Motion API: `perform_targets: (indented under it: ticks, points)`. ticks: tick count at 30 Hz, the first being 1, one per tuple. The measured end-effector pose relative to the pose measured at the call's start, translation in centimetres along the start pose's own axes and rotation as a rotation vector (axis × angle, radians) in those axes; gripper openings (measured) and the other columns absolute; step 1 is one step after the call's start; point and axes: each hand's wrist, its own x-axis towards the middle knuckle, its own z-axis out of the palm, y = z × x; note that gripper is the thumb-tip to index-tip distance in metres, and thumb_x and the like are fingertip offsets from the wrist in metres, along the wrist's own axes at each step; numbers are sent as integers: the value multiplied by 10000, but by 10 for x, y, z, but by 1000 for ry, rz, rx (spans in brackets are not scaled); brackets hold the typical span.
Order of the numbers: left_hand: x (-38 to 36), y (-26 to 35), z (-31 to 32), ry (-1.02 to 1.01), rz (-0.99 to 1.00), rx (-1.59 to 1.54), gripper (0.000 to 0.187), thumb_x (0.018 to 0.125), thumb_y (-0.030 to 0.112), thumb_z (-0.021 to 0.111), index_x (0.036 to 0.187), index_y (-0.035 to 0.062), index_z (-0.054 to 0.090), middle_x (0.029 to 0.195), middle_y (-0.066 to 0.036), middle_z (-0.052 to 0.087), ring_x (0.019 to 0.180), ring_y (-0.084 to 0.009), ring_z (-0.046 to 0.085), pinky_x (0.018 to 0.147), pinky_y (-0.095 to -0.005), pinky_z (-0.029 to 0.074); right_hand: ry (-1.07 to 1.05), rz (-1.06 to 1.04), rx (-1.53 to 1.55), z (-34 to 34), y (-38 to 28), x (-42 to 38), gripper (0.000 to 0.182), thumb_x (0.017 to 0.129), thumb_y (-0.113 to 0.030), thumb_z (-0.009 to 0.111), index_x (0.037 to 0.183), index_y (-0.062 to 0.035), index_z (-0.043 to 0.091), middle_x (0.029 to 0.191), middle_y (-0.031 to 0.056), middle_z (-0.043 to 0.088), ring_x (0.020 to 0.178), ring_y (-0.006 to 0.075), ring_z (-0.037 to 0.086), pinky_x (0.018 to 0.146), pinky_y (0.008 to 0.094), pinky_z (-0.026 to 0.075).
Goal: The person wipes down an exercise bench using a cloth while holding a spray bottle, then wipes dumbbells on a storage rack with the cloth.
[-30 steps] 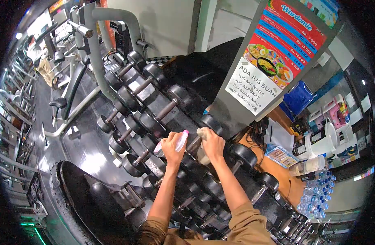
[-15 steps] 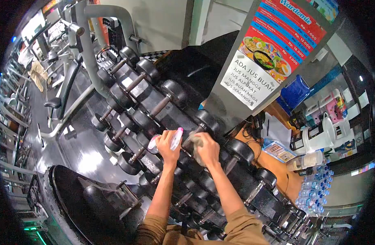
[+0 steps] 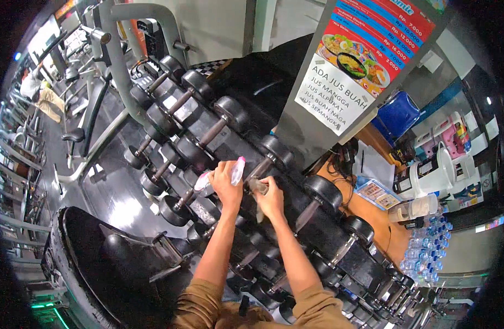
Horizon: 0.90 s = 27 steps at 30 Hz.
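The person's left hand (image 3: 225, 183) is gripping a clear container (image 3: 238, 171), its fingers curling round the middle so that a pink tip is sticking up past the hand. A pale part is showing on the hand's other side; whether it belongs to the same container, one cannot tell. The right hand (image 3: 271, 200) is pinching a greyish cloth (image 3: 256, 185), thumb and fingers closing over the bunched fabric while a loose end is hanging below. The cloth is sitting at the near part of a dumbbell (image 3: 277, 150) — touching it or just above, the view is not settling which. That dumbbell is resting on a black rack (image 3: 234, 149), between a dumbbell on the left (image 3: 231, 111) and another on the right (image 3: 323, 192).

The cloth is looking light and limp, giving way to any grip, and bunching it between thumb and fingers is suiting it. The container is seeming light and perhaps squeezable, so its middle is offering the surest hold. The dumbbell is appearing heavy and rigid — its rounded heads are giving little purchase, while the narrow bar is inviting a full wrap.
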Motion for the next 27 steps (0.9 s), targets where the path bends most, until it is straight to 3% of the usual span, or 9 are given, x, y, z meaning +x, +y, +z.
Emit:
perform_targets:
  ticks: [6,8,11,14,16,19,20,22,27]
  points:
    - [0,-7,-3,6,37,-63,273,676,65,690,947,86,669,910,-79,622,914,-292,586,849,-387,377,399,154,95,-4,8,32,286,853,-192,695,1067,-88,536,943,194,690,904,425,660,758,475,501]
    - [-1,-12,-1,35,-5,-121,258,692,82,698,948,80,670,908,-83,625,911,-294,582,849,-387,375,364,177,95,4,6,31,291,853,-194,692,1070,-93,527,940,196,687,907,431,655,752,478,501]
    - [3,-11,-3,19,-51,-150,216,740,101,695,954,76,673,912,-87,628,898,-298,578,851,-381,371,258,-10,-22,2,-7,15,296,837,-207,697,1062,-110,532,859,197,683,846,440,651,725,498,500]
    - [7,-11,-4,4,-46,-162,190,764,100,690,950,67,671,908,-89,625,883,-301,572,852,-379,375,-94,-56,-126,-5,-13,2,257,800,-197,713,1023,-135,601,815,182,684,815,430,656,714,513,502]
    - [3,-11,-4,-9,-21,-143,197,756,92,692,950,62,668,904,-87,622,877,-303,566,847,-381,383,-117,-95,-226,-12,-23,8,251,795,-181,718,1026,-151,623,887,152,687,820,401,664,714,501,513]
    - [3,-13,-2,9,-4,-134,207,744,91,694,946,60,667,902,-93,621,868,-311,566,842,-386,390,61,-289,-294,-24,-44,31,196,823,-152,685,1011,-150,633,1014,75,650,843,347,672,717,460,530]
    - [2,-14,-2,19,-3,-134,208,741,92,693,945,61,667,905,-95,623,869,-314,567,840,-388,390,111,-328,-305,-25,-52,39,140,855,-137,641,995,-142,636,986,83,656,827,357,671,705,463,533]
    - [2,-13,-4,-3,-19,-141,209,739,98,692,943,58,668,918,-99,629,875,-314,569,831,-391,390,-49,-291,-521,-22,-46,56,137,882,-117,600,1011,-115,647,994,106,662,815,348,683,706,450,543]
    - [2,-14,-4,14,-11,-132,212,752,120,684,955,58,669,930,-93,635,876,-307,572,832,-387,379,-196,-449,-710,-3,-45,76,116,839,-64,612,923,-37,688,935,172,695,818,332,702,716,439,559]
